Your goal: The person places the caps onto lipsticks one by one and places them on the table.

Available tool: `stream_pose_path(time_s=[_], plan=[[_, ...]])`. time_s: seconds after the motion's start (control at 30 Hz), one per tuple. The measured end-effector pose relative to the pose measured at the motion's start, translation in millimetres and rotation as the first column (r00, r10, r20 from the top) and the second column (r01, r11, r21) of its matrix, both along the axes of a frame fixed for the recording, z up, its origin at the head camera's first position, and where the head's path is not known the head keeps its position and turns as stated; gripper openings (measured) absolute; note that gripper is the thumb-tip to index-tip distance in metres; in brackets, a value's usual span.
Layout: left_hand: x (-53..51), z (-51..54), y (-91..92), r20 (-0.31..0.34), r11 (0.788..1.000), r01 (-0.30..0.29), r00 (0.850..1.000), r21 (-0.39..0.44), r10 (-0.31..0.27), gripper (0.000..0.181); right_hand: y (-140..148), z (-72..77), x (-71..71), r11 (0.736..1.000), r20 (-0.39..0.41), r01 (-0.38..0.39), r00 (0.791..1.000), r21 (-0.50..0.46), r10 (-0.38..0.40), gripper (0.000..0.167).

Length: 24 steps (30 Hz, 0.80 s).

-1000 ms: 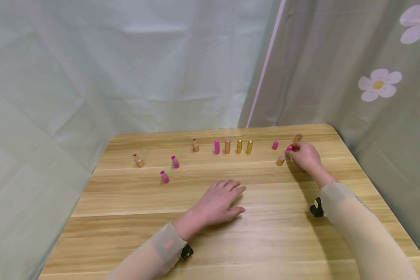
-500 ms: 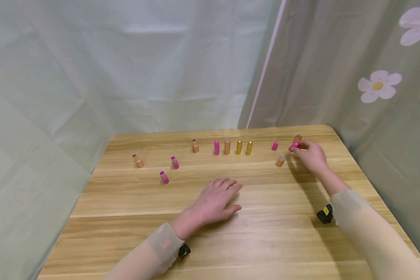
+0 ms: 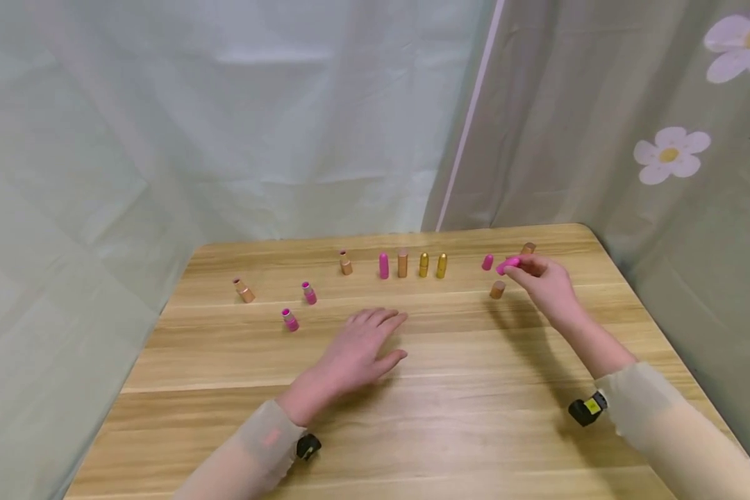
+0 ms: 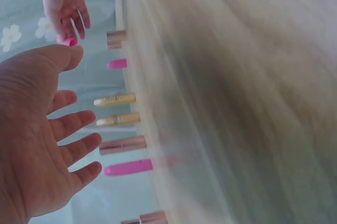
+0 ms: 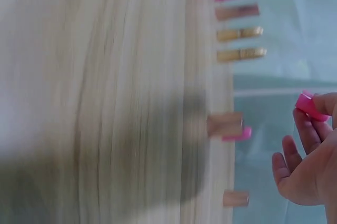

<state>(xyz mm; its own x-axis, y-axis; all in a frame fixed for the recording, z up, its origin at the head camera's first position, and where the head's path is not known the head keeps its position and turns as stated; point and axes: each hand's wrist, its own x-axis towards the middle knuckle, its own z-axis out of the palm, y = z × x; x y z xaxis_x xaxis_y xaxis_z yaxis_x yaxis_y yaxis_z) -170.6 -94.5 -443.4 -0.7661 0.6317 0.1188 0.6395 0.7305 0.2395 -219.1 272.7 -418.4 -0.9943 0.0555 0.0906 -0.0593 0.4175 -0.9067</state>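
Note:
My right hand (image 3: 548, 288) pinches a pink lipstick cap (image 3: 508, 265) between thumb and fingers, raised above the table; the right wrist view shows the cap's (image 5: 310, 107) open end. Near it stand another pink cap (image 3: 487, 262), a rose-gold cap (image 3: 497, 289) and a second rose-gold cap (image 3: 528, 249), partly behind the hand. My left hand (image 3: 357, 354) holds nothing, its fingers spread over the middle of the table. To its upper left are two uncapped pink lipstick tubes, a nearer tube (image 3: 290, 320) and a farther tube (image 3: 309, 293).
A row along the back of the wooden table (image 3: 437, 430) has a closed pink lipstick (image 3: 384, 266), a rose-gold lipstick (image 3: 403, 264) and two gold lipsticks (image 3: 423, 265). Uncapped rose-gold tubes stand at left (image 3: 244, 291) and back (image 3: 346, 263). Curtains (image 3: 325, 139) hang behind.
My right hand has lifted the pink cap off the table and carried it slightly left. My left hand has shifted left, still with its fingers spread.

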Motion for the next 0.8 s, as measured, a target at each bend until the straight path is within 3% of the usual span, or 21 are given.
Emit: stream_pose_path(time_s=[0.2,0.3,0.43,0.67,0.8], plan=[[-1.7,2.5,-10.4,-0.016,0.998,-0.048,0.999,0.029,0.049,0.067,-23.6,0.6,11.2,0.980,0.079,-0.027,0.996,-0.198,0.044,0.048],[-1.7,2.4,-13.7,-0.020,0.998,-0.057,0.998,0.042,0.058,0.067,-35.3,-3.9,15.4,0.940,0.108,-0.031,0.991,-0.340,0.072,0.041],[-1.3,1.2,-16.2,-0.027,0.997,-0.060,0.998,0.047,0.061,0.066,-49.3,-12.3,20.6,0.868,0.143,-0.032,0.983,-0.496,0.118,0.025],[0.8,2.2,-21.1,-0.025,0.995,-0.072,0.997,0.067,0.074,0.064,-68.9,-24.1,30.3,0.787,0.296,0.067,0.943,-0.613,0.150,0.010],[2.4,3.1,-27.1,-0.034,0.993,-0.076,0.996,0.093,0.080,0.062,-74.8,-29.9,31.2,0.774,0.362,0.123,0.921,-0.621,0.144,0.012]])
